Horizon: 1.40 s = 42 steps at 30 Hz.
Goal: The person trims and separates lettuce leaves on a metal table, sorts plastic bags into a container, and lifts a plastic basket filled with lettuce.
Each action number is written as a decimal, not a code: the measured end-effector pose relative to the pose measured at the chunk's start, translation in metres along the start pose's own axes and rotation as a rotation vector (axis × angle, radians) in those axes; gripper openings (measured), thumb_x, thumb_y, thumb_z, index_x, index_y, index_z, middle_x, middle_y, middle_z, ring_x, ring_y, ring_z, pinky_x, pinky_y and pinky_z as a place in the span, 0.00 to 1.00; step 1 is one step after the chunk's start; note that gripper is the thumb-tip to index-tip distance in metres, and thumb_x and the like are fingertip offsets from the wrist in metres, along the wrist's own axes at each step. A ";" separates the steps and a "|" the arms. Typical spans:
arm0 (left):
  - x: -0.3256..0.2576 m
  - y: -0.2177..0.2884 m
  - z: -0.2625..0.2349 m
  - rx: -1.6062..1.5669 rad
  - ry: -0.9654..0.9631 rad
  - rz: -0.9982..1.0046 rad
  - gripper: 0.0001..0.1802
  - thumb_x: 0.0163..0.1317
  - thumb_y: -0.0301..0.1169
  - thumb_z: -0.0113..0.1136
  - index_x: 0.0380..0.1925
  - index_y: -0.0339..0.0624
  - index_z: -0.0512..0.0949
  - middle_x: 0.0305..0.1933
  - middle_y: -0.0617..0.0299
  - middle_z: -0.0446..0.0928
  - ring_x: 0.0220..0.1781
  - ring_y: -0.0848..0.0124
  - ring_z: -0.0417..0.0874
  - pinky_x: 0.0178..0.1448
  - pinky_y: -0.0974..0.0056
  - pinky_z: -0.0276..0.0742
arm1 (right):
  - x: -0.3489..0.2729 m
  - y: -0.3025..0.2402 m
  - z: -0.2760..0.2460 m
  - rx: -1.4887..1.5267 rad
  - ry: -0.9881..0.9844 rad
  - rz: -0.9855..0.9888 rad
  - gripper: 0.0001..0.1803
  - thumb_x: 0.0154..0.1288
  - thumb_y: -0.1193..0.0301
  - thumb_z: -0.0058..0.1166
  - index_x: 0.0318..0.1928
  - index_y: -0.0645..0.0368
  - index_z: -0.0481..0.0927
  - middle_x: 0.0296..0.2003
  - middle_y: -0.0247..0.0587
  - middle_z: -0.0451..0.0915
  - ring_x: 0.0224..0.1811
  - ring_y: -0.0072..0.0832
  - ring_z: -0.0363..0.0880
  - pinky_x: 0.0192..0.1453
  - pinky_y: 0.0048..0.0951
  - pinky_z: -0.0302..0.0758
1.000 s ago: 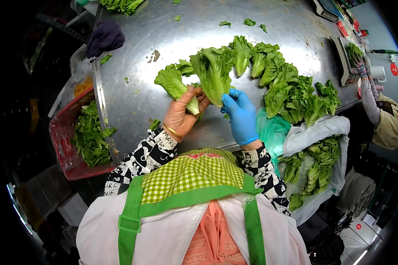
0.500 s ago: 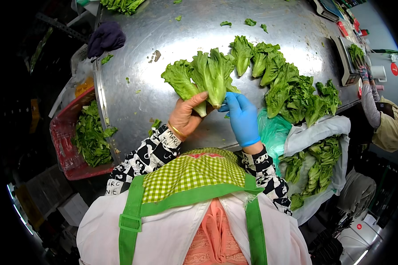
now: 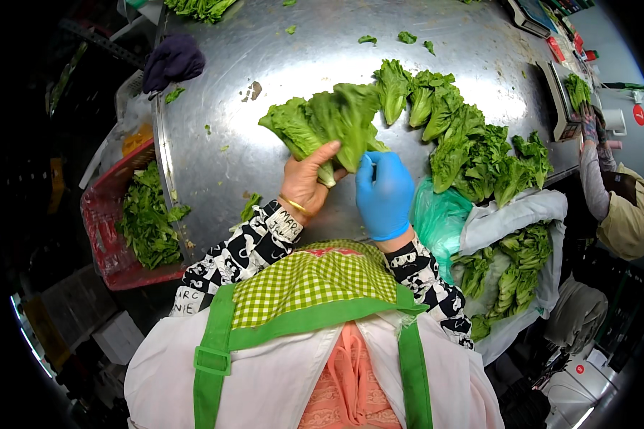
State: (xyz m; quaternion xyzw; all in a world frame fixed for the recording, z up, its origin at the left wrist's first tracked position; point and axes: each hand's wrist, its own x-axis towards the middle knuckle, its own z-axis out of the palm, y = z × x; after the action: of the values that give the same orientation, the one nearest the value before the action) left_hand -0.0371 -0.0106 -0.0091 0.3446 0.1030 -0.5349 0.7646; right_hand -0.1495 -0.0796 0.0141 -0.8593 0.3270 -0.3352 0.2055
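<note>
My left hand [image 3: 310,180], bare with a gold bangle, is closed around the pale lower ends of green lettuce heads [image 3: 293,129]. The thumb lies across the stems, and the leaves fan out away from me over the metal table. On the right of this bunch, the lettuce held there [image 3: 347,121] is slightly blurred. My right hand [image 3: 384,200], in a blue glove, is beside its base with fingers curled together; what the fingertips pinch, if anything, is hidden. More lettuce heads [image 3: 451,143] lie in a curved row to the right.
A red crate [image 3: 100,236] with loose leaves stands left, below a dark purple cloth [image 3: 172,64]. At right are a green plastic bag [image 3: 436,214] and a white-lined container [image 3: 515,214] of lettuce. Beyond, a co-worker's gloved hands [image 3: 590,125] touch lettuce on a scale [image 3: 557,100].
The right-hand lettuce in the bunch has turned, showing darker leaf faces instead of its pale rib. My gloved hand has shifted slightly, its fingers now more curled and away from the stem end.
</note>
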 end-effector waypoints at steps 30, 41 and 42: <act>-0.001 0.013 -0.003 -0.048 0.083 0.153 0.18 0.55 0.26 0.63 0.47 0.40 0.72 0.46 0.58 0.77 0.48 0.64 0.78 0.53 0.57 0.78 | -0.006 0.030 -0.010 0.163 -0.129 0.199 0.28 0.46 0.68 0.69 0.46 0.66 0.72 0.38 0.47 0.75 0.39 0.38 0.74 0.45 0.34 0.72; -0.005 0.005 -0.002 0.067 0.032 0.159 0.21 0.53 0.28 0.67 0.44 0.35 0.70 0.43 0.57 0.75 0.42 0.63 0.79 0.42 0.61 0.81 | 0.005 0.016 0.002 0.695 -0.140 0.680 0.12 0.60 0.72 0.57 0.42 0.66 0.74 0.33 0.38 0.76 0.29 0.19 0.73 0.32 0.21 0.73; -0.001 0.003 -0.012 0.018 0.050 0.106 0.21 0.53 0.29 0.67 0.44 0.36 0.70 0.44 0.58 0.75 0.44 0.63 0.79 0.44 0.60 0.81 | 0.007 0.013 -0.002 0.799 -0.139 0.724 0.09 0.63 0.72 0.53 0.39 0.66 0.75 0.28 0.33 0.76 0.27 0.15 0.71 0.31 0.20 0.72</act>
State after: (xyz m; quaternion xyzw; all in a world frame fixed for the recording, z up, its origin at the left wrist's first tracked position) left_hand -0.0326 -0.0021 -0.0163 0.3700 0.0990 -0.4858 0.7857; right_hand -0.1525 -0.0943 0.0116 -0.5671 0.4348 -0.2838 0.6394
